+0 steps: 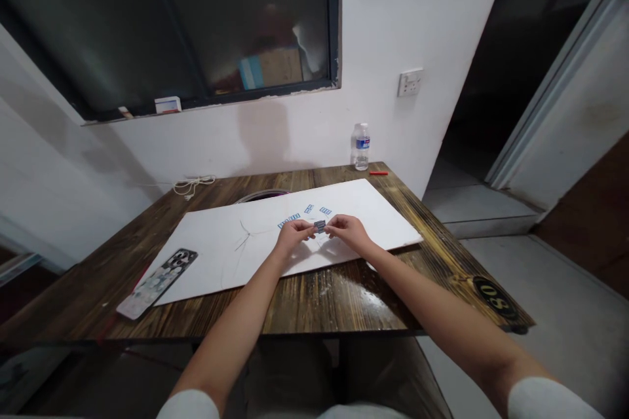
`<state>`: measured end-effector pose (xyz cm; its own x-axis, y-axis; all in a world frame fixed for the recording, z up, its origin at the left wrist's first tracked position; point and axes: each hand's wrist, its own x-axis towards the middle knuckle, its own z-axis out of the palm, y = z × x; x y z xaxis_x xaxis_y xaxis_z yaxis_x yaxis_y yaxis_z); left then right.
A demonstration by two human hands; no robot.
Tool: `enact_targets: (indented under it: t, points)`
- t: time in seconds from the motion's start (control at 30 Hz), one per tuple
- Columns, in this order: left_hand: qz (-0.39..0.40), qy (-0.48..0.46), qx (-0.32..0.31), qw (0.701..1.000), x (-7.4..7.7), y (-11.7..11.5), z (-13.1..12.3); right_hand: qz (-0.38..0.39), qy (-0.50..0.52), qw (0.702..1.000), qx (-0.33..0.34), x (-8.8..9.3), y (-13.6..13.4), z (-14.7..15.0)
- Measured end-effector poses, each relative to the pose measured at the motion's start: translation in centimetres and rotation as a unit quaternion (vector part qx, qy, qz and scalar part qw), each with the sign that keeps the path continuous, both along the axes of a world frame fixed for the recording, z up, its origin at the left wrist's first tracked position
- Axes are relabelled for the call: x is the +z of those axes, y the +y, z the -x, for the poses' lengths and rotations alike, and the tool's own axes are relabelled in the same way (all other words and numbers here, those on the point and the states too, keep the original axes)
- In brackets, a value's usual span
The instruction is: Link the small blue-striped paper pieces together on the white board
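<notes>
My left hand (293, 237) and my right hand (345, 232) meet above the middle of a white board (221, 255). Between their fingertips they pinch a small dark grey-blue card (320, 226), and the fingers hide part of it. Just beyond my hands, several small blue-and-white printed strips (308, 208) lie flat on the board in a loose arc. The nearest strip (288, 221) sits close to my left fingers without being held.
The board lies on a dark wooden table (334, 294). A phone in a clear case (157, 283) lies at the left. A water bottle (361, 147) and a red stick (378, 173) stand at the back, with a white cable (192, 184) at the far left.
</notes>
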<state>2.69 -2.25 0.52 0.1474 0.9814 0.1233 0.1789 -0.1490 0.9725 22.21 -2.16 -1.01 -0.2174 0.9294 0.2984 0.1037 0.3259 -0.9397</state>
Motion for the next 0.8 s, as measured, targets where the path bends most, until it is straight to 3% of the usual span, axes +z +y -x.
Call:
enact_targets:
  t: [0.4,0.8]
  points:
    - [-0.009,0.008,-0.032,0.999,-0.36,0.14,0.11,0.062,0.068,0.994,0.053,-0.36,0.12,0.66]
    - [0.004,-0.016,-0.001,1.000,0.17,-0.25,-0.22,0.023,0.016,0.999,0.046,-0.40,0.87,-0.19]
